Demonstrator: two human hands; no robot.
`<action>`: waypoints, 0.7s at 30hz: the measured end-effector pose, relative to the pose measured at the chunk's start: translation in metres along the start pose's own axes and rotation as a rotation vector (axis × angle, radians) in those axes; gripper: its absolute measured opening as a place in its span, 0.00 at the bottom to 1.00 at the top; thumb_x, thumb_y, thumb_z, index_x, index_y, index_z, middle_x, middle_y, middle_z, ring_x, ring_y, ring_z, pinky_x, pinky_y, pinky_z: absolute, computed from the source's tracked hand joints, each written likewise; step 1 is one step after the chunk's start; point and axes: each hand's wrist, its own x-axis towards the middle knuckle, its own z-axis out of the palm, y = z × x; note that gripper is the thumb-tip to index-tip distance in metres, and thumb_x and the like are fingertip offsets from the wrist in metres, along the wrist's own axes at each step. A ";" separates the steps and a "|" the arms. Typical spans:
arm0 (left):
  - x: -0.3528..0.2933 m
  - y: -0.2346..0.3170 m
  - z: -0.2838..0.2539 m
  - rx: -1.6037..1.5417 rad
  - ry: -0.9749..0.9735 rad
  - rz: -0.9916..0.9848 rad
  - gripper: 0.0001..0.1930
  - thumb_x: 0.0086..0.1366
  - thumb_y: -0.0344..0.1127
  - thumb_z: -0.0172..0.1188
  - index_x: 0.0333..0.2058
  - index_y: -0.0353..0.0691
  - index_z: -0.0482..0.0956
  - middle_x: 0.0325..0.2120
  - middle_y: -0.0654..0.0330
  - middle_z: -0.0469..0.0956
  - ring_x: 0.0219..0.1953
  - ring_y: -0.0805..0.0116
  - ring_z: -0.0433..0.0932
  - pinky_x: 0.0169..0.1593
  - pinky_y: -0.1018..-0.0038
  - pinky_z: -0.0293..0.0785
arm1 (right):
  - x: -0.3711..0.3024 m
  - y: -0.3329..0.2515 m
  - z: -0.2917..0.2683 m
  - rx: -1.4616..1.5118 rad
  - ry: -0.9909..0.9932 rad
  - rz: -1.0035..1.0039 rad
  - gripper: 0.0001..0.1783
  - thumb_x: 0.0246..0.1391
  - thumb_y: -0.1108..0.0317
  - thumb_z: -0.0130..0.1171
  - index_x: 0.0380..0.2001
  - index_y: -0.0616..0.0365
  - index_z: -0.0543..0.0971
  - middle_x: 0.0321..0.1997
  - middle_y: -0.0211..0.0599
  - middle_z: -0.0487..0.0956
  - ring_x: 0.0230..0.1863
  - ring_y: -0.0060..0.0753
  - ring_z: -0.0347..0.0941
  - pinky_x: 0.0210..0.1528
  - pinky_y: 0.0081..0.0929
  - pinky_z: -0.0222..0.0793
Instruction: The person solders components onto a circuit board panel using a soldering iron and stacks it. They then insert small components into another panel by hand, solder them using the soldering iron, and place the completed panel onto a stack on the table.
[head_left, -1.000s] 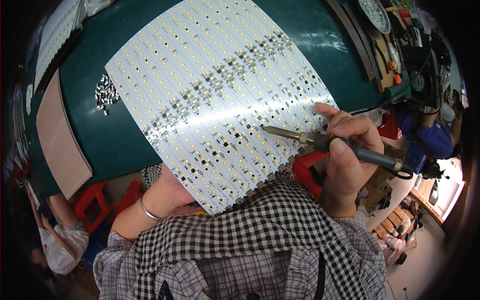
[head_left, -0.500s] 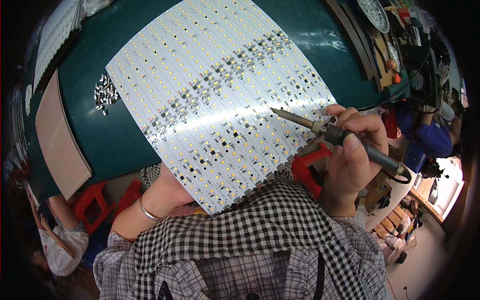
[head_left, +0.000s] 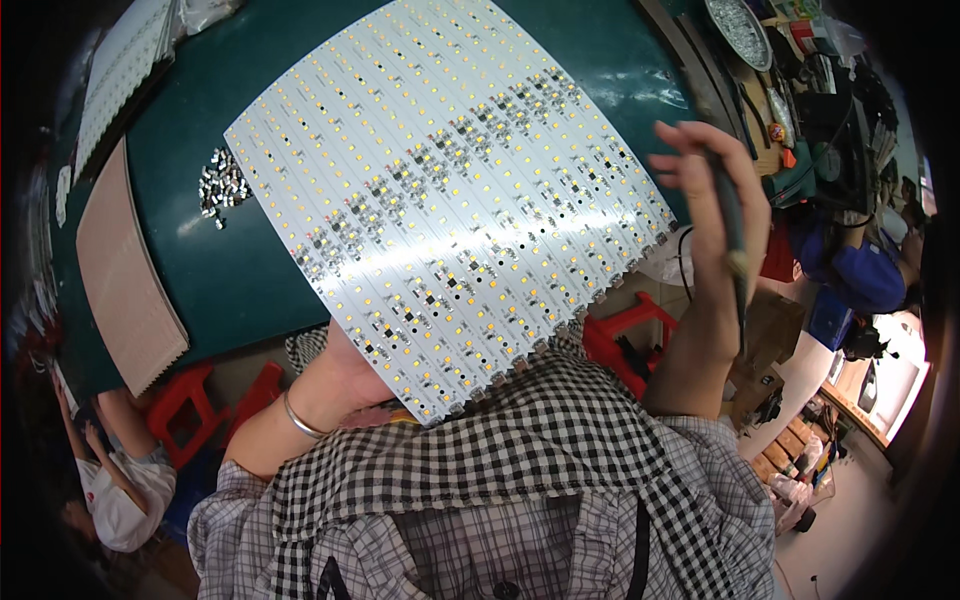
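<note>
A large white LED circuit board panel [head_left: 440, 200], scored into strips and dotted with small yellow LEDs and black chips, is held tilted over the table's near edge. My left hand [head_left: 355, 375] grips it at the lower left corner, its fingers hidden underneath. Small metal clips [head_left: 560, 342] line the panel's near edge. To the right of the panel, apart from it, my right hand [head_left: 712, 190] is raised with a soldering iron [head_left: 737, 255]. The iron lies along the hand, tip pointing down toward me, and is slightly blurred.
A heap of small silver metal pieces [head_left: 222, 185] lies on the green table [head_left: 230, 290], left of the panel. Further left are a pinkish stack of boards [head_left: 128, 270] and white panels [head_left: 122, 65]. A metal bowl [head_left: 740, 32] stands far right. Red stools [head_left: 632, 335] are below the table.
My right hand has lifted away from the panel, and the soldering iron has swung from pointing left over the panel to pointing down beside it. The panel has shifted slightly.
</note>
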 end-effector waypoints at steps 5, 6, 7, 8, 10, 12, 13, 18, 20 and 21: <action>-0.004 0.002 -0.001 0.031 -0.093 -0.028 0.37 0.70 0.62 0.34 0.67 0.40 0.58 0.67 0.48 0.58 0.66 0.46 0.61 0.67 0.46 0.56 | 0.014 0.000 0.020 0.043 -0.149 0.042 0.14 0.55 0.78 0.61 0.45 0.62 0.76 0.41 0.31 0.79 0.34 0.15 0.73 0.39 0.15 0.69; -0.006 0.003 -0.002 0.017 -0.070 -0.017 0.37 0.70 0.61 0.35 0.67 0.40 0.59 0.67 0.47 0.58 0.66 0.45 0.62 0.67 0.46 0.55 | 0.018 0.001 0.021 0.009 -0.221 0.062 0.15 0.54 0.78 0.60 0.47 0.63 0.75 0.44 0.32 0.79 0.35 0.14 0.72 0.41 0.14 0.68; -0.007 0.004 -0.002 0.005 -0.046 -0.005 0.36 0.70 0.61 0.37 0.67 0.40 0.59 0.66 0.47 0.59 0.65 0.45 0.62 0.67 0.46 0.55 | 0.022 0.001 0.022 -0.025 -0.293 0.080 0.17 0.54 0.79 0.60 0.48 0.64 0.75 0.47 0.33 0.79 0.36 0.13 0.70 0.43 0.12 0.67; -0.008 0.006 -0.005 0.258 -0.034 0.085 0.34 0.72 0.57 0.39 0.64 0.35 0.62 0.62 0.47 0.66 0.61 0.48 0.69 0.63 0.52 0.65 | 0.025 0.001 0.027 0.031 -0.287 0.108 0.17 0.48 0.81 0.64 0.43 0.61 0.76 0.39 0.29 0.77 0.30 0.13 0.67 0.36 0.13 0.66; -0.012 0.006 0.007 0.418 0.123 0.269 0.33 0.72 0.56 0.39 0.63 0.33 0.63 0.61 0.47 0.67 0.60 0.50 0.70 0.62 0.54 0.67 | 0.030 0.006 0.028 0.105 -0.296 0.081 0.18 0.49 0.81 0.63 0.45 0.62 0.75 0.43 0.34 0.78 0.34 0.13 0.69 0.40 0.13 0.67; -0.012 0.000 0.029 0.623 0.364 0.536 0.31 0.73 0.54 0.40 0.58 0.30 0.68 0.54 0.50 0.74 0.53 0.58 0.77 0.56 0.65 0.74 | 0.027 0.010 0.028 0.265 -0.240 0.071 0.18 0.48 0.83 0.62 0.44 0.62 0.75 0.43 0.36 0.79 0.36 0.15 0.73 0.42 0.15 0.69; -0.016 0.012 0.032 0.644 0.354 0.539 0.31 0.73 0.54 0.40 0.58 0.30 0.68 0.54 0.50 0.74 0.53 0.58 0.77 0.56 0.65 0.74 | 0.031 0.009 0.028 0.273 -0.226 0.055 0.18 0.48 0.83 0.62 0.44 0.62 0.75 0.43 0.36 0.79 0.36 0.15 0.73 0.42 0.15 0.69; -0.030 0.001 0.068 1.034 -0.003 0.987 0.16 0.70 0.40 0.53 0.46 0.32 0.75 0.38 0.58 0.81 0.35 0.75 0.79 0.40 0.81 0.76 | 0.032 0.001 0.026 0.521 -0.092 -0.134 0.19 0.49 0.84 0.60 0.46 0.64 0.72 0.53 0.49 0.78 0.46 0.23 0.76 0.49 0.20 0.73; -0.031 -0.001 0.088 1.325 0.131 1.406 0.14 0.59 0.21 0.64 0.45 0.32 0.76 0.36 0.60 0.81 0.34 0.79 0.77 0.38 0.82 0.74 | 0.040 -0.004 0.030 0.575 -0.029 -0.255 0.22 0.48 0.82 0.65 0.47 0.62 0.72 0.50 0.43 0.79 0.49 0.24 0.74 0.47 0.20 0.72; -0.032 0.008 0.090 1.428 0.079 1.481 0.12 0.61 0.23 0.64 0.43 0.31 0.77 0.34 0.61 0.82 0.33 0.79 0.78 0.39 0.82 0.74 | 0.041 -0.007 0.030 0.580 -0.027 -0.278 0.22 0.48 0.82 0.65 0.47 0.62 0.72 0.50 0.43 0.79 0.49 0.24 0.74 0.47 0.20 0.72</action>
